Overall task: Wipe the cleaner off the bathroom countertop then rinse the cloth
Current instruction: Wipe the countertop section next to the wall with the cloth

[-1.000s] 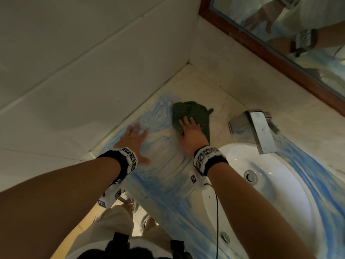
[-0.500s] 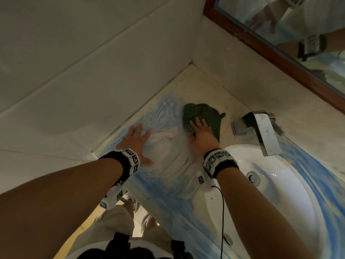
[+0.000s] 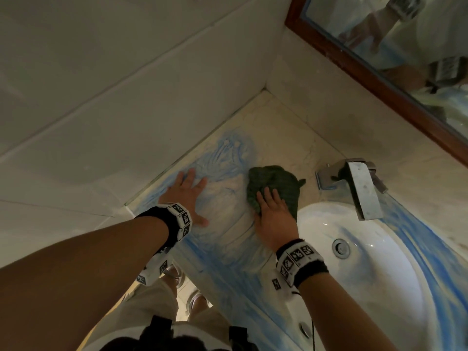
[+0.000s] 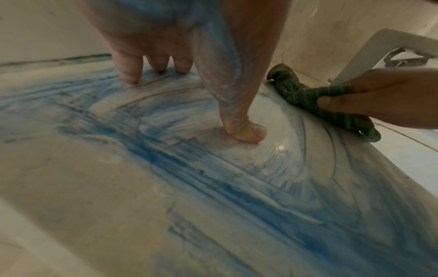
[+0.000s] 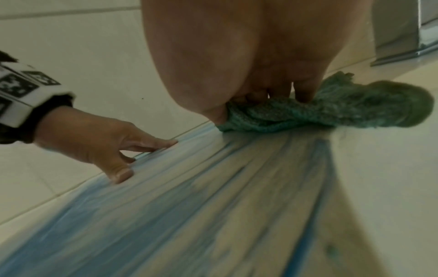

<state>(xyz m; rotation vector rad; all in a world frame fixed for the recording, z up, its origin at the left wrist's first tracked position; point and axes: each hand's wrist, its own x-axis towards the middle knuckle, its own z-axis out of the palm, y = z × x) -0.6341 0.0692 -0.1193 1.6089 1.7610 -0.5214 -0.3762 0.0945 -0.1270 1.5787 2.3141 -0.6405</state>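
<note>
A dark green cloth (image 3: 278, 183) lies bunched on the beige countertop (image 3: 283, 122), just left of the faucet. My right hand (image 3: 273, 216) presses on its near half; in the left wrist view the thumb and fingers pinch a fold of the cloth (image 4: 305, 97). My left hand (image 3: 184, 196) lies flat with fingers spread on the blue cleaner smear (image 3: 228, 158) near the side wall, holding nothing. Its palm and thumb are coated in cleaner (image 4: 220, 78). In the right wrist view the cloth (image 5: 331, 110) sits under my fingertips, with streaks of cleaner trailing back from it.
A white sink basin (image 3: 379, 287) streaked with blue lies to the right, with a flat chrome faucet (image 3: 362, 191) at its back. Tiled walls close the corner at left and behind. A wood-framed mirror (image 3: 367, 79) hangs above. The counter's front edge runs below my wrists.
My right hand has drawn the cloth back toward me and slightly right across the counter. The left hand has stayed planted in the same spot.
</note>
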